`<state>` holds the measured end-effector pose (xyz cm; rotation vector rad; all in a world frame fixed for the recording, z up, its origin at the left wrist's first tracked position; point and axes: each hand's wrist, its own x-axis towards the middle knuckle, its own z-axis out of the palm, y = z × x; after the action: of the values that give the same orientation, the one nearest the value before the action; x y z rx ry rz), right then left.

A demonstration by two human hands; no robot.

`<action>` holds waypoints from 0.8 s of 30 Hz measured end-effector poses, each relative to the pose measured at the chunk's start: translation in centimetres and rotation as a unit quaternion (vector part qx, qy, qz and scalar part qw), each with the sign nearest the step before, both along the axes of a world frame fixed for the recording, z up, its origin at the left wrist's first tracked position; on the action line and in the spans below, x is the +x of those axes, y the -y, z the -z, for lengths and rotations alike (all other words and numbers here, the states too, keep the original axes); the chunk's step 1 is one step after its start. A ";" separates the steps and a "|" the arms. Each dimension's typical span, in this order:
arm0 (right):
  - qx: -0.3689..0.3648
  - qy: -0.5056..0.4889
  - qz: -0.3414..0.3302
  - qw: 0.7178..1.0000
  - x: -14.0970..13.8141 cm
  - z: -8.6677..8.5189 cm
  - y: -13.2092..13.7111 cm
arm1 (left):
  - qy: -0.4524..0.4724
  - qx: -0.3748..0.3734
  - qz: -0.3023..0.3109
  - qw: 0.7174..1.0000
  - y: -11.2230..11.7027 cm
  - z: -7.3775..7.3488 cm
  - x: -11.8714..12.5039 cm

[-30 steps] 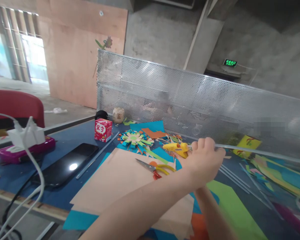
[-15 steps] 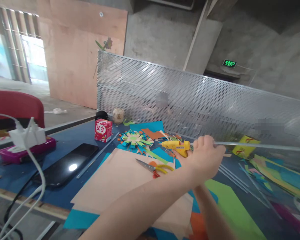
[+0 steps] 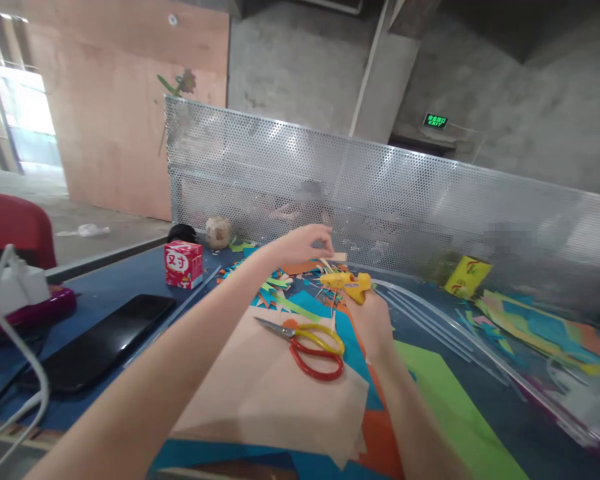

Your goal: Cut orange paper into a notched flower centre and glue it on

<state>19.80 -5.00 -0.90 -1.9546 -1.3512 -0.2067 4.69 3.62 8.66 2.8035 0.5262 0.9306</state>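
Note:
My right hand (image 3: pixel 373 320) grips a yellow glue gun (image 3: pixel 347 285), nozzle to the left, above the paper scraps. A long clear glue stick (image 3: pixel 450 313) runs from behind the gun and curves down to the right. My left hand (image 3: pixel 305 243) is raised left of the gun, fingers curled together. At its fingertips shows a beige paper strip (image 3: pixel 340 257); whether the fingers hold it I cannot tell. A fringed paper flower (image 3: pixel 275 287) is partly hidden behind my left arm. Scissors (image 3: pixel 305 337) with red and yellow handles lie on beige paper sheets (image 3: pixel 265 400).
On the left are a red box (image 3: pixel 183 264), a black phone (image 3: pixel 100 340) and white cables (image 3: pixel 35 363). A perforated metal screen (image 3: pixel 290 167) closes off the back. To the right lie loose glue sticks (image 3: pixel 430 327), a yellow box (image 3: pixel 469 277) and green paper (image 3: pixel 445 393).
My left hand has left the rear of the glue gun and moved left, over the scraps. The glue stick, level before, now sags to the right. The view has shifted right.

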 end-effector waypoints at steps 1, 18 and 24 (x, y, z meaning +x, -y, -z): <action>0.006 -0.005 -0.003 1.000 0.0 0.1 0.2 | -0.053 -0.016 -0.004 0.998 -1.3 -0.4 -0.7; -0.025 -0.045 0.027 0.998 0.6 -0.3 0.0 | -0.197 -0.052 -0.188 0.961 -7.9 1.4 2.6; -0.041 -0.042 0.080 0.995 1.2 -0.3 -0.1 | -0.135 -0.107 -0.186 0.967 -9.5 5.0 4.1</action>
<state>20.99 -4.94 -0.63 -2.1173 -1.1662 -0.1450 8.75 13.11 3.62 2.6904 1.1479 0.5007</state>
